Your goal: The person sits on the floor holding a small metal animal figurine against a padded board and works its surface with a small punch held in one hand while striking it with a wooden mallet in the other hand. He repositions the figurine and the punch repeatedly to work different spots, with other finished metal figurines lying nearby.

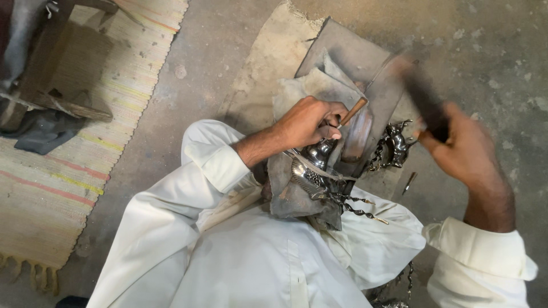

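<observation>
My left hand (308,122) grips a thin chisel with a wooden-coloured shaft (354,111), its tip set against a shiny ornate metal piece (314,171) that rests on grey cloth over my lap. Twisted metal rods (359,211) stick out from that piece. My right hand (456,148) is raised to the right, closed round a dark hammer handle (425,100) that is blurred with motion. A second dark ornate metal part (394,145) lies between the two hands.
Grey cloth and flat metal sheets (348,51) lie on a concrete floor (485,45). A small pointed tool (409,182) lies on the floor near my right wrist. A striped woven mat (63,188) and a wooden stool (63,68) are at the left.
</observation>
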